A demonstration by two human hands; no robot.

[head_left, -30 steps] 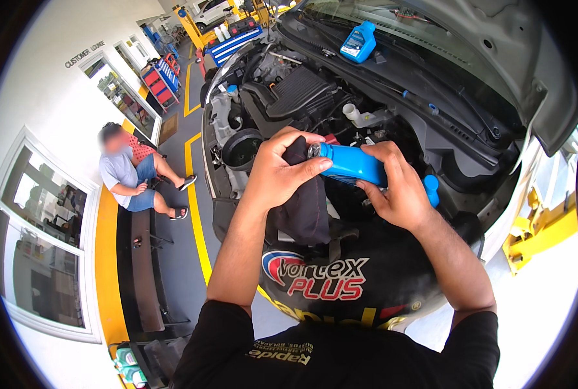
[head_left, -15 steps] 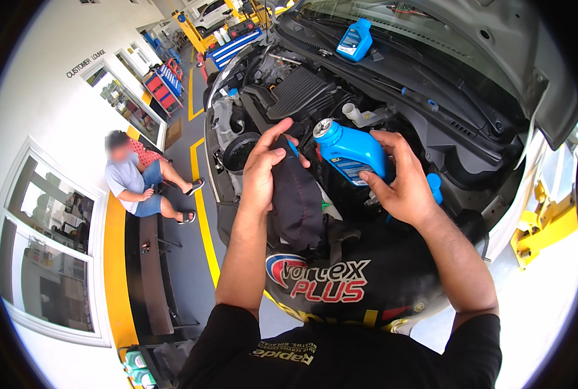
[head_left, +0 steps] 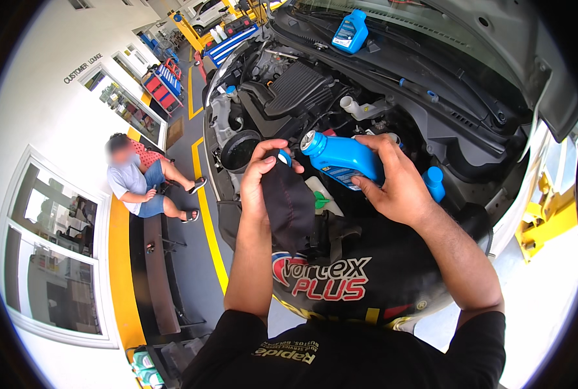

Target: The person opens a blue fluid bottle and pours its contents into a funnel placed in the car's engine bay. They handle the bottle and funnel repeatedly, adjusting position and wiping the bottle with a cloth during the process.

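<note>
the right hand (head_left: pixel 396 185) is curled around the sides of a blue bottle (head_left: pixel 346 159), thumb on the near face and fingers over the far one, spread about as wide as the bottle's body. the bottle is held in the air over the front of the engine bay, tilted, its silvery mouth (head_left: pixel 310 140) pointing toward the person's left; whether that mouth is sealed or broken through, i cannot tell. if it is broken through, a little more tilt or a hard squeeze could spill fluid onto the parts below, and oily fingers would let the smooth body slip.

the left hand (head_left: pixel 256 185) is closed loosely on a dark cloth (head_left: pixel 293 207), with what looks like a blue cap (head_left: pixel 284 157) pinched at its upper end. relaxing those fingers to shift the cloth could drop the cap into a gap in the bay, and the hanging cloth might snag on something underneath.

just below the hands sits a green piece (head_left: pixel 320 200) on a pale part. farther out, a black round funnel-like piece (head_left: pixel 240 149) could be knocked by a careless left wrist. another blue bottle (head_left: pixel 350 32) stands near the windscreen; a bumped car might topple it.
</note>
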